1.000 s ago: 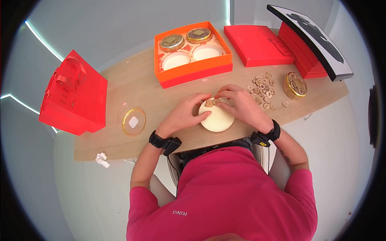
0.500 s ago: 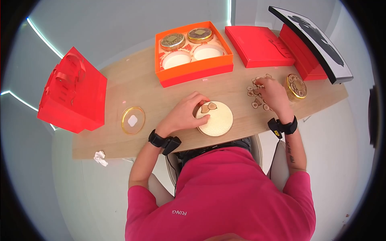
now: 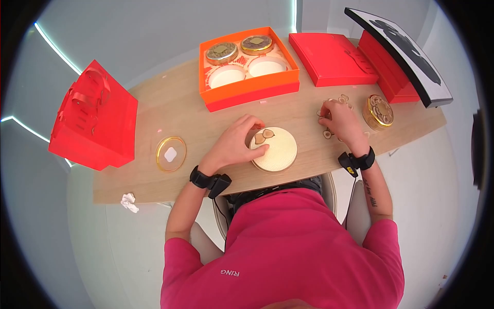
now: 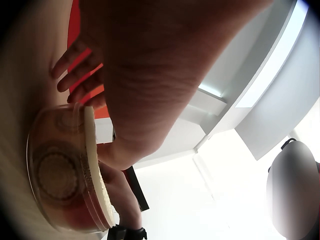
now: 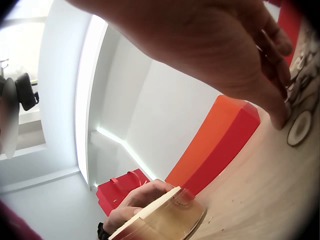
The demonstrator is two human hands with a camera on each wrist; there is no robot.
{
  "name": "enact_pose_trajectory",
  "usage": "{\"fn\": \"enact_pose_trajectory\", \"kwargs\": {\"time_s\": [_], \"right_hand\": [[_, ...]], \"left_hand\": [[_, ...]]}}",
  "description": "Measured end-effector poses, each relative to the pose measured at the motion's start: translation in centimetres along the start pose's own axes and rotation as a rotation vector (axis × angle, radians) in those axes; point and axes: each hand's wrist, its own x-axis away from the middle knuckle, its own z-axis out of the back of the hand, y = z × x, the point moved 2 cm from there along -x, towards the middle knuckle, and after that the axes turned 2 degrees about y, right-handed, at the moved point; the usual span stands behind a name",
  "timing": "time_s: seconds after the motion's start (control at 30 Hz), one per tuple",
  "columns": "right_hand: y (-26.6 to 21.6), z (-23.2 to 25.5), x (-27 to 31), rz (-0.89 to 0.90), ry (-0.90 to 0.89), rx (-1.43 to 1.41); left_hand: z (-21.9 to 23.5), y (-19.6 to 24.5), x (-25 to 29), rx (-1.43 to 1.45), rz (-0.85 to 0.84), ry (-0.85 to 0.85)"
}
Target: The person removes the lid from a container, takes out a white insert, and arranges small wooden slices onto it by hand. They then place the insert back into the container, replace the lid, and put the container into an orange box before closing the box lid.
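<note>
A round, clear-sided container (image 3: 280,157) with a cream, patterned top is in front of the person. Two thin brown-rimmed slices (image 3: 268,133) lie on its far left part. My left hand (image 3: 234,141) holds the container from the left, fingers round the far side and thumb over the top edge; its wall shows in the left wrist view. My right hand (image 3: 345,123) reaches into the pile of loose slices (image 3: 328,134), fingers bent and tips down among them. One slice (image 5: 300,128) lies right by the thumb; I cannot tell whether the fingers pinch one.
A gold-rimmed jar of slices (image 3: 378,113) stands right of the pile. Behind is an orange-red box (image 3: 252,95) with two filled tins and two round wells. A red lid (image 3: 332,59), a framed picture (image 3: 404,51), a red bag (image 3: 98,123) and a gold-rimmed clear lid (image 3: 171,162) surround it.
My right hand has left the container and gone right to the pile, then shifted slightly nearer. The two slices stay on the top. My left hand keeps its place at the container.
</note>
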Motion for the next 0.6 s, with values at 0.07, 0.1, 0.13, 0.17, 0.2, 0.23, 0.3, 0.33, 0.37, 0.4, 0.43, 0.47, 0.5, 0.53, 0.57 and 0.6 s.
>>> {"fn": "enact_pose_trajectory", "kwargs": {"time_s": [0.07,0.1,0.13,0.17,0.2,0.23,0.3,0.33,0.37,0.4,0.43,0.47,0.5,0.53,0.57,0.6], "right_hand": [[-0.2,0.0,0.0,0.029,0.017,-0.012],[-0.4,0.0,0.0,0.058,0.028,-0.026],[-0.8,0.0,0.1,0.087,0.039,-0.039],[-1.5,0.2,0.3,0.118,0.033,-0.134],[-3.1,0.6,0.7,0.148,0.028,-0.228],[-4.5,0.7,1.0,0.178,0.022,-0.323],[-6.3,-0.1,1.6,0.301,0.033,-0.401],[-7.1,-0.5,1.9,0.362,0.039,-0.441],[-7.7,-0.8,2.2,0.399,0.053,-0.418],[-8.3,-1.1,2.4,0.436,0.068,-0.393],[-8.7,-1.4,2.6,0.474,0.082,-0.368],[-9.0,-1.6,2.6,0.516,0.12,-0.322],[-9.1,-2.0,2.7,0.557,0.158,-0.276],[-9.2,-2.3,2.6,0.597,0.195,-0.229],[-9.2,-2.6,2.6,0.637,0.222,-0.192],[-9.3,-2.9,2.6,0.676,0.248,-0.156]], "left_hand": [[0.3,0.5,0.0,0.025,0.025,-0.034],[0.5,0.9,0.1,0.038,0.038,-0.052],[0.6,1.1,0.1,0.048,0.033,-0.064],[0.8,1.3,0.2,0.059,0.029,-0.075],[0.8,1.4,0.3,0.069,0.025,-0.088],[0.9,1.3,0.4,0.071,0.01,-0.093],[0.9,1.2,0.5,0.074,-0.02,-0.105],[0.9,1.3,0.5,0.067,-0.006,-0.125],[1.1,1.6,0.4,0.059,0.009,-0.144],[1.1,1.7,0.4,0.052,0.022,-0.162],[1.1,1.7,0.4,0.046,0.025,-0.164],[1.0,1.7,0.4,0.04,0.027,-0.166],[1.0,1.8,0.3,0.035,0.03,-0.167],[0.9,1.8,0.3,0.032,0.037,-0.168],[0.9,1.9,0.3,0.029,0.045,-0.168],[0.9,2.0,0.2,0.027,0.053,-0.168]]}}
